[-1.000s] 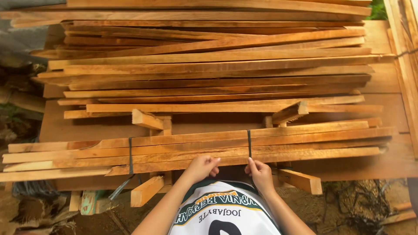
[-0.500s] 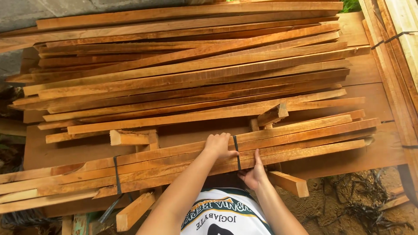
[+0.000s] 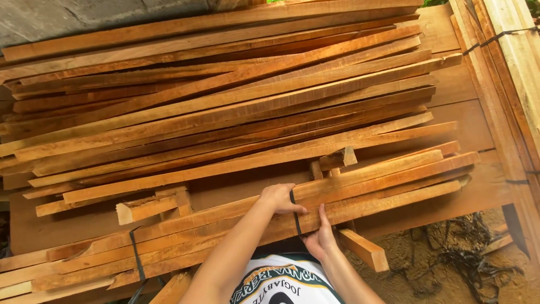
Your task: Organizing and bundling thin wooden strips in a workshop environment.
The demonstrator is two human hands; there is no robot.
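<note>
From the head camera you look down on a wooden worktop (image 3: pixel 467 112) piled with long timber slats. Nearest you lies a strapped bundle of slats (image 3: pixel 365 183), running from the lower left up to the right across the front edge of the worktop.

Your left hand (image 3: pixel 279 198) rests on top of this bundle, fingers (image 3: pixel 296 207) curled down over the upper slats right beside a black strap (image 3: pixel 295 213) that wraps the bundle near its middle. Your right hand (image 3: pixel 320 236) comes from below, thumb up against the front face of the bundle just to the right of that strap, fingers pressed together against the wood; whether they hook under the bundle you cannot tell.

A second black strap (image 3: pixel 135 253) binds the same bundle further left, well apart from both hands.

Behind the bundle sits a loose stack of slats (image 3: pixel 225 107), fanned at a slight angle. Short offcuts lie between stack and bundle: one block (image 3: pixel 145 208) on the left, another (image 3: pixel 338 159) just behind your hands. A further offcut (image 3: pixel 364 250) sticks out below the bundle on the right, over sandy ground (image 3: pixel 427 270).
</note>
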